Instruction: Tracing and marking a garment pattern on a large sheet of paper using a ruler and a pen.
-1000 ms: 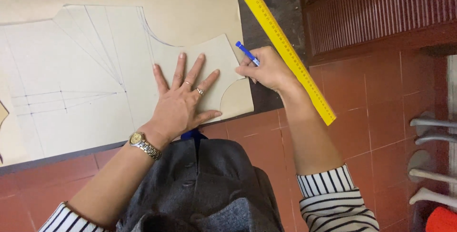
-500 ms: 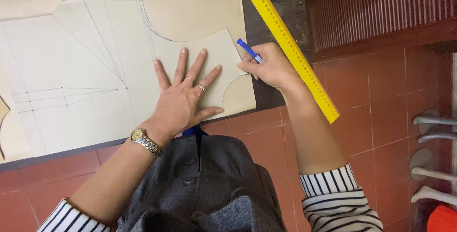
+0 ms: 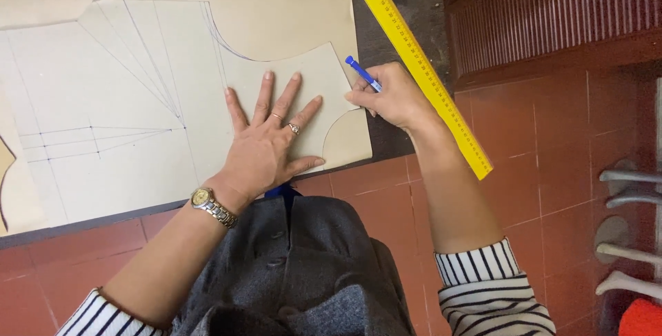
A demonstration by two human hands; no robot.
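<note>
flat across the table, big cream paper pattern (image 3: 172, 136) with drawn lines; long yellow ruler (image 3: 420, 67) slanting along its right edge. left hand (image 3: 265, 146) spread open, fingers released, pressing pattern down. right hand (image 3: 393, 98) clenched around blue pen (image 3: 362, 74), tip at pattern's edge.

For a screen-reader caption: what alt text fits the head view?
Left hand lies flat on a cut paper pattern on a table; right hand holds a blue pen at its edge, beside a yellow ruler.
</note>
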